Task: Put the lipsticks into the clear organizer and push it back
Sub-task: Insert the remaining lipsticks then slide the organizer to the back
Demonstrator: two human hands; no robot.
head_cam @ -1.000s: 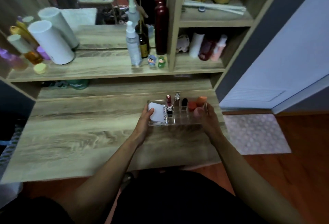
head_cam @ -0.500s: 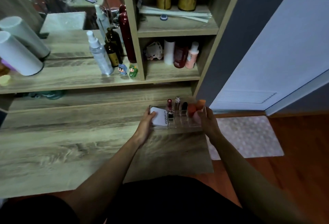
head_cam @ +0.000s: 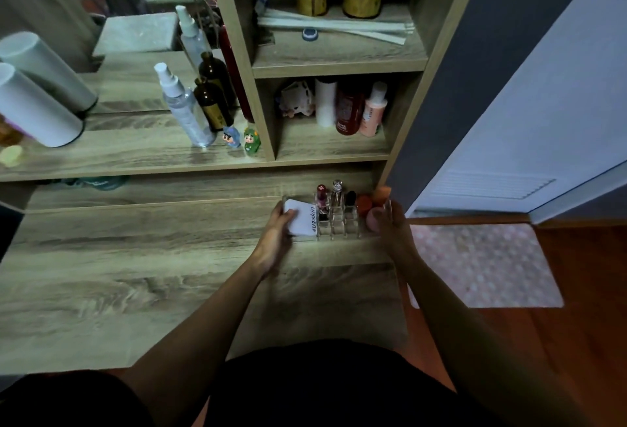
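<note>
Both arms are stretched forward over the desk (head_cam: pixel 135 274), forearms converging toward 12 o'clock. The left hand (head_cam: pixel 274 240) is cupped against the left end of the organizer (head_cam: pixel 336 223), fingers (head_cam: pixel 288 214) curled over the white card (head_cam: pixel 302 219) at that end. The right hand (head_cam: pixel 393 230) is pressed to the right end, thumb up along the wall. The organizer is gripped between the two hands, one at each end; neither hand is empty or released.

The organizer is seen on the desk at the far right, near the back edge, directly below the shelf unit (head_cam: pixel 339 155), at about 1 o'clock from the body. Whether it touches the back panel cannot be told.

Contents, left to right: the white card marked "skin" in the left section; then in the slotted section a dark red lipstick (head_cam: pixel 320 194), a clear-capped lipstick (head_cam: pixel 337 192), a black lipstick (head_cam: pixel 350 199); then a red-orange sponge (head_cam: pixel 364 204) and an orange sponge (head_cam: pixel 381 196) at the right end, with a pink sponge (head_cam: pixel 373 219) just in front, beside the right thumb. All three lipsticks stand upright in their slots. The front slots look empty, though the clear walls make that hard to confirm.

A pink mat (head_cam: pixel 481 267) lies on the floor at 3 o'clock of the right hand.
</note>
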